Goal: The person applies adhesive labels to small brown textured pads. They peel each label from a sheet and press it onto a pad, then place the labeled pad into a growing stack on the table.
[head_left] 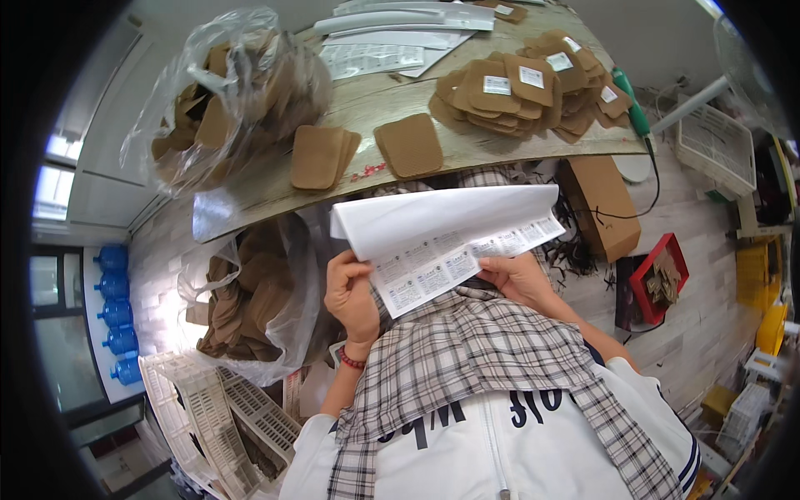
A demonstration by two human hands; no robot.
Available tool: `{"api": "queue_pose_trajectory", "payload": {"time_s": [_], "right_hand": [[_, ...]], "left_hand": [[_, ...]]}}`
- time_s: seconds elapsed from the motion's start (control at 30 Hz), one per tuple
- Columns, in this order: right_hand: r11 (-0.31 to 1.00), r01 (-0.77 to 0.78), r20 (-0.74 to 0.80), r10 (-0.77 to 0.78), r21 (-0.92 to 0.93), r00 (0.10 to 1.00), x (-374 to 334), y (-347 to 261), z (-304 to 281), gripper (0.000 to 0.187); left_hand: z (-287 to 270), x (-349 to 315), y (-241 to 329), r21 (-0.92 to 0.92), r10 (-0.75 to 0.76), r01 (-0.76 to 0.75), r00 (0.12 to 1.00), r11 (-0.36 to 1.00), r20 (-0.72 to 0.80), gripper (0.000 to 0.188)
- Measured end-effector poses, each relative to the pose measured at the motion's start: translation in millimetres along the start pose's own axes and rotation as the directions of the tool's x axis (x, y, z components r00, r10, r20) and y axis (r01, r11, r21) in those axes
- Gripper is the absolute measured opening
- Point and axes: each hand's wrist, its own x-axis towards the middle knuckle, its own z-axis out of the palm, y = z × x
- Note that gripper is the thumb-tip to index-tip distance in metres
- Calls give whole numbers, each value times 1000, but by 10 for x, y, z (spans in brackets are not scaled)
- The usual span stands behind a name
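A white sheet of printed stickers (429,273) is stretched between my hands over my lap, its upper part curled back to show the plain side. My left hand (350,296) pinches its left edge. On the lower right edge, my right hand (521,279) grips it between thumb and fingers. Beyond the sheet, two small stacks of brown rounded pads lie at the table's near edge, a left stack (315,158) and a right stack (410,146). Further right sits a heap of similar pads (521,87), many with a white sticker on top.
On the wooden table (375,104) stand a clear bag of brown pads (242,108) and more white sheets (400,33). A green-handled corded tool (631,102) lies at its right edge. Another pad-filled bag (258,292), white plastic crates (208,417), a cardboard box (596,208) and a red bin (671,279) surround me.
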Motion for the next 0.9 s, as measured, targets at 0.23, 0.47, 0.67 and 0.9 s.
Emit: {"api": "queue_pose_trajectory", "payload": {"time_s": [0.23, 0.47, 0.67, 0.9], "right_hand": [[986, 21, -25, -26, -168, 999, -108, -75, 74, 38], [906, 135, -206, -233, -401, 950, -407, -564, -761, 29], [898, 387, -10, -398, -208, 917, -349, -890, -348, 40], [408, 524, 222, -591, -748, 775, -295, -771, 504, 79]], "left_hand": [[65, -72, -24, 62, -192, 183, 963, 981, 188, 27], [-479, 263, -375, -439, -440, 508, 862, 741, 253, 52], [-719, 317, -722, -507, -410, 497, 868, 704, 281, 52], [-897, 255, -817, -595, -395, 587, 810, 549, 433, 56]]}}
